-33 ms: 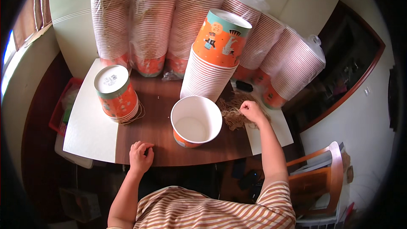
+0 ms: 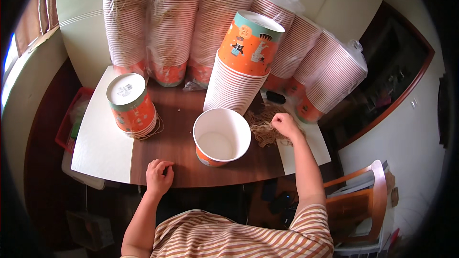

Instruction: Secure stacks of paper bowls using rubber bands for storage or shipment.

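Observation:
At the pile of tan twine (image 2: 264,131) on the right of the table, my right hand (image 2: 285,127) pinches some strands between thumb and fingertips. My left hand (image 2: 159,177) rests by the table's front edge, its fingers curled in with nothing seen in them. Between my hands an orange paper bucket (image 2: 221,136) stands upright, mouth up, its white inside showing. Just behind it rises a tall stack of upside-down paper buckets (image 2: 234,81), an orange and green one on top. On the left stands a shorter upside-down stack (image 2: 131,110) with twine loops around its base.
Several tall stacks of paper buckets in clear plastic (image 2: 172,33) line the back of the table. A small black object (image 2: 275,97) lies beyond the twine. A wooden chair (image 2: 375,200) is at the right, a red crate (image 2: 67,124) at the left.

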Action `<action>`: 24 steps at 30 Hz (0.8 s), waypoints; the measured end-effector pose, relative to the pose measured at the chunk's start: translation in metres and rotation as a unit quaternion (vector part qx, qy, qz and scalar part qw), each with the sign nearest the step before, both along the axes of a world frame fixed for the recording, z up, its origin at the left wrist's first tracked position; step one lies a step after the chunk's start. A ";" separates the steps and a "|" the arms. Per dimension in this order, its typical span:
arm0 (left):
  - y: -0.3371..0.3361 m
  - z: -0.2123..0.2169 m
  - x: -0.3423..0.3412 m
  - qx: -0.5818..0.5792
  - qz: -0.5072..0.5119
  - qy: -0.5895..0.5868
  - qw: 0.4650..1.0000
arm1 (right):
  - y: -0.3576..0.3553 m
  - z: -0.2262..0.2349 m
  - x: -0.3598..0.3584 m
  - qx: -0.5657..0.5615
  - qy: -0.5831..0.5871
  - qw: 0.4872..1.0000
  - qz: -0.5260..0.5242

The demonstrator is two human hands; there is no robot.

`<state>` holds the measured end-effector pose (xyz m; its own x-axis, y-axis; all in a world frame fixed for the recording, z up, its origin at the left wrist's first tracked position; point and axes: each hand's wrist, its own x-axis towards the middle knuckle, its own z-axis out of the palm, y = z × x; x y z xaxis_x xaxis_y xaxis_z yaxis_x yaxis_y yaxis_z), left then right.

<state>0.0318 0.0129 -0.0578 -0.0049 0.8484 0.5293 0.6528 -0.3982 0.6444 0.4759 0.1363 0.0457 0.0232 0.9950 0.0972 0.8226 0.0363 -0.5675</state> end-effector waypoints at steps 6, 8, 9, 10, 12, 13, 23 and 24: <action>0.001 0.001 0.001 -0.004 -0.002 0.006 1.000 | 0.018 0.037 0.013 0.120 0.188 0.975 -0.028; 0.001 0.001 0.001 -0.004 -0.002 0.009 1.000 | 0.020 0.065 0.017 0.138 0.255 0.956 -0.043; 0.001 0.001 0.001 -0.002 -0.003 0.009 1.000 | 0.020 0.082 0.017 0.139 0.297 0.944 -0.049; 0.001 0.000 0.000 -0.001 -0.001 0.009 1.000 | 0.017 0.103 0.009 0.122 0.345 0.929 -0.061; 0.002 0.002 0.002 0.002 -0.008 0.008 1.000 | 0.011 0.133 0.011 0.171 0.400 0.900 -0.023; 0.000 0.002 0.000 0.002 -0.003 0.012 1.000 | 0.010 0.145 0.006 0.190 0.434 0.880 0.002; -0.006 0.029 -0.001 -0.115 -0.053 -0.161 0.979 | -0.082 0.165 -0.075 0.042 0.484 0.853 0.190; -0.004 0.037 0.001 -0.087 -0.084 -0.189 0.974 | -0.090 0.166 -0.084 0.026 0.504 0.838 0.209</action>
<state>0.0332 0.0085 -0.0208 -0.0241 0.9310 0.3643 0.2903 -0.3421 0.8937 0.3915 0.0459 0.2117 -0.2305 0.9316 0.2810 -0.1645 0.2473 -0.9549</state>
